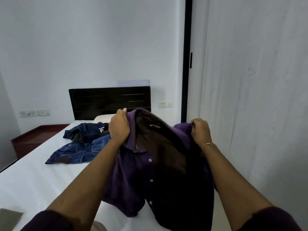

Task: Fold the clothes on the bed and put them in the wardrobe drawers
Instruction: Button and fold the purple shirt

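A purple button-up shirt point(133, 180) hangs above the white bed point(33, 180), its front open so the dark inside shows. My left hand point(119, 126) grips the shirt at the collar's left side. My right hand point(200, 130) pinches the other shoulder of the shirt. The shirt's lower hem touches the mattress. Further up the bed lie blue jeans point(78, 152), and behind them a dark blue garment point(86, 130) in a crumpled heap.
A dark wooden headboard point(100, 102) and a pillow point(103, 118) stand at the far end. A white wardrobe door point(250, 97) with a black edge rises on the right. Wall sockets point(33, 112) sit at left.
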The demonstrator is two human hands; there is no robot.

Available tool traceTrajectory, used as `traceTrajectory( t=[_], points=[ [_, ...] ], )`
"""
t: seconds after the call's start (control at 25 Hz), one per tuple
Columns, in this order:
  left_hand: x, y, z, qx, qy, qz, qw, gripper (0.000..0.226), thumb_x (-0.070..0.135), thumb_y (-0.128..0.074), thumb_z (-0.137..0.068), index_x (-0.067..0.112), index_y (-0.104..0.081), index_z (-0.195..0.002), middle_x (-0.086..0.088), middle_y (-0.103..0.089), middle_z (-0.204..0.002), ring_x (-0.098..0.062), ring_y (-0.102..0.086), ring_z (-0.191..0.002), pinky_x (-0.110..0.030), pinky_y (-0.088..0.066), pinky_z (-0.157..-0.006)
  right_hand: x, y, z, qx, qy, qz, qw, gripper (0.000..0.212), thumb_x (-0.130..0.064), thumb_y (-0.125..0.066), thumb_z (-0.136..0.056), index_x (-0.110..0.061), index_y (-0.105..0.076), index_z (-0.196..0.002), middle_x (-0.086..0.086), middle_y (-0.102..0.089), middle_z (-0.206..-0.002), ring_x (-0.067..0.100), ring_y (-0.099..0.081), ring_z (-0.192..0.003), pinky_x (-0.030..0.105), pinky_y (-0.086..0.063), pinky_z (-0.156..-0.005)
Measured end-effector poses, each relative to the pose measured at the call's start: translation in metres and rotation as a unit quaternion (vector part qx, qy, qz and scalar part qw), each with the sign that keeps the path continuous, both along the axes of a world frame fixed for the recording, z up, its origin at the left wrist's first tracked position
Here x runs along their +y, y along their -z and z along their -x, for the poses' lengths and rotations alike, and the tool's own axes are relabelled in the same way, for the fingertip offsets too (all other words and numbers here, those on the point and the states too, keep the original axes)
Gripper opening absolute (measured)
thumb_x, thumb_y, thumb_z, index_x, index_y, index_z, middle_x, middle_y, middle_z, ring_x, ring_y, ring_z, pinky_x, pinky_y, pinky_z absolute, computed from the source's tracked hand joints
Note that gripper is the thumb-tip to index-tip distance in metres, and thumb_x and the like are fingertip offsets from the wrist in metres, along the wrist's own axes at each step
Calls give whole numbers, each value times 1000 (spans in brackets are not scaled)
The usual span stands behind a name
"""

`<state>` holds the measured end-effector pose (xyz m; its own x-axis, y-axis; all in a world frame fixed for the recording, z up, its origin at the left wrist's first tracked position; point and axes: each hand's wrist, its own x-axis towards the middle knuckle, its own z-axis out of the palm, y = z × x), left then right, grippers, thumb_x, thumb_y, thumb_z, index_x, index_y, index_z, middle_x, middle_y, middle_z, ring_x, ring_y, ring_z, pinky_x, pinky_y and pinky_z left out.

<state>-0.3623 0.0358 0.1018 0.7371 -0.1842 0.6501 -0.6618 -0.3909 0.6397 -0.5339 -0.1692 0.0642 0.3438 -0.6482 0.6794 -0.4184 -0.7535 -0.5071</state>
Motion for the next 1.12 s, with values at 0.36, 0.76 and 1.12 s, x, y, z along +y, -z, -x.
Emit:
traceTrajectory(
  t=[0.36,0.76,1.12],
  points=[
    [7,-8,-6,-84,-25,-42,995,40,30,-29,-103,-1,-50,-89,-23,-58,-80,-41,-54,-78,-36,-29,-63,-2,-17,47,-20,-276,-353,894,19,-1,-47,-85,-2,-65,-79,6,-61,-76,17,-54,-72,25,-43,-66],
    [22,12,0,-373,141,-370,839,64,61,-19,-92,10,-56,-102,-7,-65,-82,-27,-63,-66,-29,-41,-52,-4,-33,47,-29,112,-58,992,30,-19,-33,-101,0,-55,-107,21,-60,-96,34,-56,-84,30,-35,-65],
    [-28,-24,73,198,464,-72,860,29,23,-50,-96,-3,-61,-90,-9,-62,-83,-18,-55,-76,-30,-42,-73,-38,-59,46,-249,-50,-278,926,28,-28,-28,-101,-12,-49,-113,11,-53,-105,24,-50,-97,37,-43,-85]
  ],
)
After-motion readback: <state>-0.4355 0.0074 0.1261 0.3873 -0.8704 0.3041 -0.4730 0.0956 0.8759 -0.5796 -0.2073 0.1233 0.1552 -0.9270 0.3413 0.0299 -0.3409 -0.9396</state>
